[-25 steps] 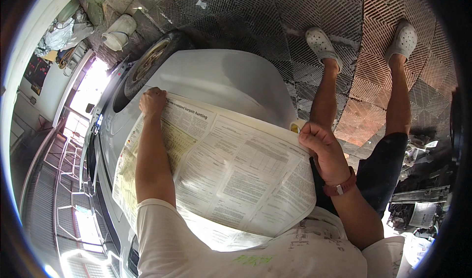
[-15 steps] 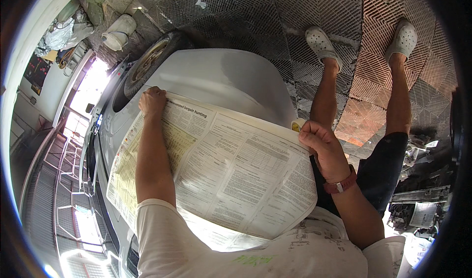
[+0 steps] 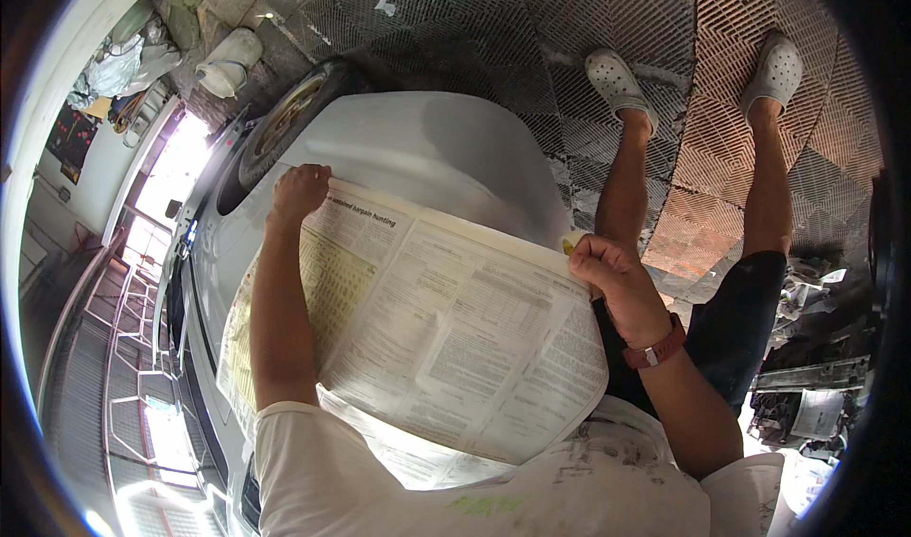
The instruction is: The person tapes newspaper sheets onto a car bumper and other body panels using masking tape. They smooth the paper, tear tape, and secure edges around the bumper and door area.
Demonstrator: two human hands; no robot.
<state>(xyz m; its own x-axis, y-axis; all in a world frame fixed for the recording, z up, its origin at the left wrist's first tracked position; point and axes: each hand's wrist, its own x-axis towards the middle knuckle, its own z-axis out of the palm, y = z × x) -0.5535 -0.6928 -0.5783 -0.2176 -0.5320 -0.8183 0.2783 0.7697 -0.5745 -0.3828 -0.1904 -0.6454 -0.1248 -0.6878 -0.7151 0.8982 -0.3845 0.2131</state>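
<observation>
A large newspaper sheet (image 3: 455, 328) is stretched between my hands in front of the car's pale grey bumper (image 3: 436, 148). My left hand (image 3: 302, 191) is closed at its upper left corner, close to the car body below the wheel. At the upper right corner, my right hand (image 3: 609, 269) pinches the edge with thumb over curled fingers. A small white and yellow thing (image 3: 567, 245), perhaps a tape roll, shows beside those fingers; most of it is hidden. The sheet's lower part bows toward my shirt, and its left part lies behind my left forearm.
A car wheel (image 3: 289, 124) is beyond my left hand. A whitish bucket (image 3: 230, 63) lies farther off on the patterned tile floor (image 3: 455, 34). My feet in light clogs (image 3: 617, 82) stand at the right. Car parts and clutter (image 3: 816, 385) are piled at the far right.
My left hand has shifted slightly right, and the newspaper's left side has drawn in and folded more. My right hand has moved slightly left, covering more of the white and yellow thing.
</observation>
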